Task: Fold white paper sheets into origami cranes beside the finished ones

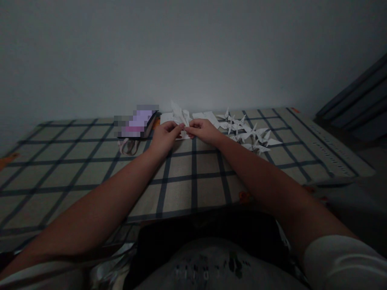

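Near the far edge of the table, my left hand (166, 136) and my right hand (203, 129) meet with thumbs and fingertips pinched on a partly folded sheet of white paper (180, 113). Its flaps stand up above my fingers. The lower part of the paper is hidden by my fingertips. Flat white paper sheets (208, 118) lie just behind my hands. To the right of my right hand is a cluster of several folded white paper cranes (254, 135), their pointed wings and necks sticking out.
A checked cloth covers the table (193, 189), which meets a plain wall (193, 52) at the back. A phone with a blurred lilac screen (137, 122) leans left of my hands, a pale strap (128, 147) beside it. Dark folded fabric (359, 96) hangs at far right.
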Motion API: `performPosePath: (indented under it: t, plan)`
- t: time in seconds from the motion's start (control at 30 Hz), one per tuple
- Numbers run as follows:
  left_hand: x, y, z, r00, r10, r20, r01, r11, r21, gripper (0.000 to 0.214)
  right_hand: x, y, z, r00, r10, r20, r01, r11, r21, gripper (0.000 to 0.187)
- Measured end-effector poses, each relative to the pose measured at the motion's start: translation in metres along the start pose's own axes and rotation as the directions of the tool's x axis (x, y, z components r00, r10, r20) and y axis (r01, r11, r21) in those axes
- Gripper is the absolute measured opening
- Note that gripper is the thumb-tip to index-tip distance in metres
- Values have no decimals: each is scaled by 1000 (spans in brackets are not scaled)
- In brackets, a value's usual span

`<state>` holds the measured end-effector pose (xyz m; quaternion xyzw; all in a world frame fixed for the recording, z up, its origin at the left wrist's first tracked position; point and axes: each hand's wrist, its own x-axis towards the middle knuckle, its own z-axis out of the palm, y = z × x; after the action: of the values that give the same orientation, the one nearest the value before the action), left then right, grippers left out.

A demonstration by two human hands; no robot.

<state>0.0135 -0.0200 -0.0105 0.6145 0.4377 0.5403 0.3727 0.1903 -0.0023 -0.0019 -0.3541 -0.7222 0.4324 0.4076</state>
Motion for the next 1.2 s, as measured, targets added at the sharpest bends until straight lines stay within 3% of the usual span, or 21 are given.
performPosePath:
  t: [0.13,0.27,0.4,0.6,0.83,0.97,1.07,1.2]
  plan:
    - [1,-3,-2,996,40,81,-39,999,-14,33,3,-1,1,996,74,-40,-63,969,241,26]
    - [1,-5,-4,988,68,137,-76,996,50,34,5,2,-1,993,72,-95,-35,941,337,26]
    - [-1,-3,-2,995,48,85,-55,995,82,38,6,8,-3,995,40,-96,-13,961,276,30]
    - [-1,2,1,999,36,-18,-37,997,-62,41,5,8,-3,996,-5,-89,24,977,210,36]
    - [-3,8,-2,1000,12,-26,-10,997,82,36,1,0,-4,994,13,-111,-4,997,82,29]
    - [-4,9,-1,1000,-6,-5,6,998,56,34,0,-2,-2,993,20,-118,-14,999,52,26]
    - [-2,5,-1,999,2,-49,-3,1000,-8,31,0,-1,0,998,10,-61,-4,996,90,28]
    - [0,2,0,996,24,-89,-23,1000,14,31,0,-1,-2,1000,-5,24,6,1000,-30,36]
